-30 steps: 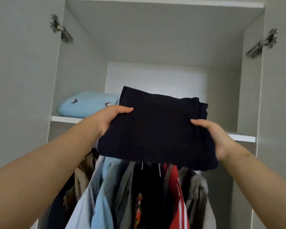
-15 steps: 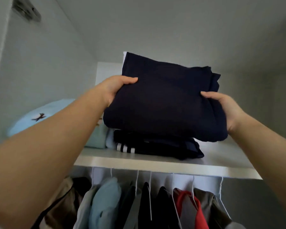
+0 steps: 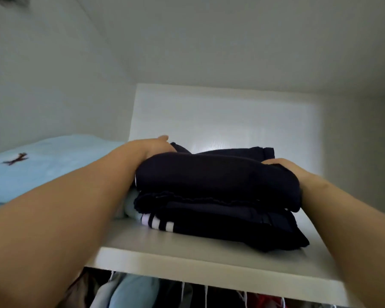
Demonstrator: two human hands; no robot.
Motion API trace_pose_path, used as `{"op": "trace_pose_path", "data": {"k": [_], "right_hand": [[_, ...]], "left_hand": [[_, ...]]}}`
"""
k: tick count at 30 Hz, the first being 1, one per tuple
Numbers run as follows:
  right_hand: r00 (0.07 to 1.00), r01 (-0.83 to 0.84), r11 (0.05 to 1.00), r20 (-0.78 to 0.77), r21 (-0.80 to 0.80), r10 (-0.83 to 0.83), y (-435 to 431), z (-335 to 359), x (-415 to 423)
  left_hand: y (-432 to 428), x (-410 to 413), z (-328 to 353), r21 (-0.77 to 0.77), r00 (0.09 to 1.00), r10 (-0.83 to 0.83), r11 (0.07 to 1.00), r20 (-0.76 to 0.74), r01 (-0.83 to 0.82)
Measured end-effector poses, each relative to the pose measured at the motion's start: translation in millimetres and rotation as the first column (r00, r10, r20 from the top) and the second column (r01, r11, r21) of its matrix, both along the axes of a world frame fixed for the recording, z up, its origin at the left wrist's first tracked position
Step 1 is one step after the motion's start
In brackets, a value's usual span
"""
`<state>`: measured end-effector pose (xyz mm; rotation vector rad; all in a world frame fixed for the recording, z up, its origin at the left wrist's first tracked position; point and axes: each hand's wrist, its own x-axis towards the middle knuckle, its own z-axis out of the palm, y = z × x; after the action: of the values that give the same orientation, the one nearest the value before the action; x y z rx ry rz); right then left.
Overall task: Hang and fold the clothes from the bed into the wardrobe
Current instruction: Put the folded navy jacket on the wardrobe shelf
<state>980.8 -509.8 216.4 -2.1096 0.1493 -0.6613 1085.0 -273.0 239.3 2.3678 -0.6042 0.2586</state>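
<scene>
A folded navy garment (image 3: 213,176) lies on top of a stack of dark folded clothes (image 3: 227,225) on the white wardrobe shelf (image 3: 187,261). The lowest visible piece of the stack has white stripes. My left hand (image 3: 152,145) grips the navy garment's left end, with the fingers tucked behind the cloth. At the right end, my right hand (image 3: 287,168) holds the garment, thumb on top and fingers hidden under the fold. Both forearms reach in over the shelf's front edge.
A light blue folded garment (image 3: 38,167) with a small dark emblem lies at the shelf's left, touching the dark stack. Hung clothes (image 3: 133,294) crowd the rail beneath the shelf. Bare shelf shows to the right of the stack. The wardrobe's ceiling is close overhead.
The navy garment has come down from mid-air onto the dark stack on the shelf, both hands staying on its ends. The camera has moved closer and tilted up.
</scene>
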Motion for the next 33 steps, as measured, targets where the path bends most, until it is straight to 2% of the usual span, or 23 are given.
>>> {"op": "trace_pose_path", "data": {"k": [1, 2, 3, 4, 6, 8, 9, 10, 11, 12, 13, 15, 17, 18, 19, 21, 23, 25, 27, 30, 33], "right_hand": [[0.997, -0.067, 0.978, 0.056, 0.198, 0.057, -2, 0, 0], [0.987, -0.159, 0.916, 0.093, 0.369, 0.134, -1, 0, -4], [0.976, -0.218, 0.872, 0.108, 0.439, 0.189, -3, 0, -5], [0.975, -0.22, 0.887, 0.083, 0.405, 0.204, -4, 1, -6], [0.998, -0.051, 0.987, -0.039, 0.155, 0.057, -4, 1, 0], [0.994, 0.069, 0.992, -0.087, 0.105, -0.06, 0, 0, 2], [0.995, 0.067, 0.994, -0.081, 0.085, -0.06, 0, -1, 2], [0.996, 0.069, 0.986, -0.065, 0.154, -0.059, -4, -1, 3], [0.999, 0.05, 0.963, -0.005, 0.266, -0.051, -9, -1, 2], [0.987, 0.093, 0.926, 0.088, 0.365, -0.134, -14, 0, 2], [0.957, 0.188, 0.917, 0.142, 0.352, -0.251, -16, 2, 1], [0.861, 0.387, 0.907, 0.287, 0.164, -0.419, -14, 11, -1], [0.789, 0.475, 0.878, 0.469, -0.054, -0.398, -3, 25, -9], [0.799, 0.49, 0.846, 0.496, -0.211, -0.339, 3, 31, -9], [0.842, 0.474, 0.787, 0.463, -0.394, -0.276, 10, 37, -7], [0.935, 0.353, 0.646, 0.271, -0.677, -0.227, 17, 41, 8], [0.97, 0.182, 0.556, 0.055, -0.811, -0.237, 15, 38, 25], [0.967, 0.025, 0.549, -0.119, -0.835, -0.226, 10, 34, 36], [0.957, -0.133, 0.566, -0.253, -0.814, -0.139, 5, 29, 39], [0.915, -0.275, 0.587, -0.394, -0.761, -0.082, 9, 24, 31], [0.876, -0.264, 0.631, -0.455, -0.729, -0.158, 8, 23, 23]], "left_hand": [[2, 2, 1, -0.227, 0.994, -0.103, 0.97, -0.038, 0.092], [3, 1, 2, -0.413, 0.976, -0.2, 0.899, -0.088, 0.146], [3, 2, 3, -0.478, 0.962, -0.257, 0.859, -0.095, 0.182], [0, 2, 4, -0.394, 0.968, -0.238, 0.899, -0.079, 0.189], [-3, 0, 1, -0.012, 0.995, -0.098, 0.995, -0.031, 0.098], [-7, -2, -2, 0.235, 1.0, 0.016, 0.972, -0.001, -0.015], [-7, -1, -2, 0.29, 0.999, 0.04, 0.956, 0.009, -0.041], [-6, -4, -2, 0.31, 0.998, 0.059, 0.949, 0.004, -0.057], [-4, -4, 0, 0.275, 0.997, 0.071, 0.959, -0.014, -0.064], [-3, -4, 3, 0.192, 0.997, 0.07, 0.979, -0.039, -0.061], [-1, -5, 8, 0.071, 0.996, 0.067, 0.996, -0.065, -0.062], [-2, -16, 21, -0.143, 0.994, 0.098, 0.984, -0.041, -0.103], [-13, -22, 38, -0.137, 0.983, 0.131, 0.984, 0.127, -0.114], [-21, -26, 44, -0.101, 0.965, 0.111, 0.991, 0.237, -0.089], [-30, -31, 47, -0.046, 0.945, 0.06, 0.998, 0.321, -0.048], [-51, -36, 43, 0.154, 0.931, -0.052, 0.988, 0.36, -0.005], [-69, -27, 35, 0.405, 0.948, -0.096, 0.914, 0.302, -0.037], [-75, -8, 28, 0.609, 0.983, -0.083, 0.792, 0.164, -0.035], [-72, 5, 24, 0.691, 0.998, -0.049, 0.723, 0.031, 0.014], [-64, 17, 21, 0.702, 0.997, -0.066, 0.709, -0.038, 0.074], [-60, 30, 14, 0.685, 0.992, -0.098, 0.717, -0.084, 0.128]]}}
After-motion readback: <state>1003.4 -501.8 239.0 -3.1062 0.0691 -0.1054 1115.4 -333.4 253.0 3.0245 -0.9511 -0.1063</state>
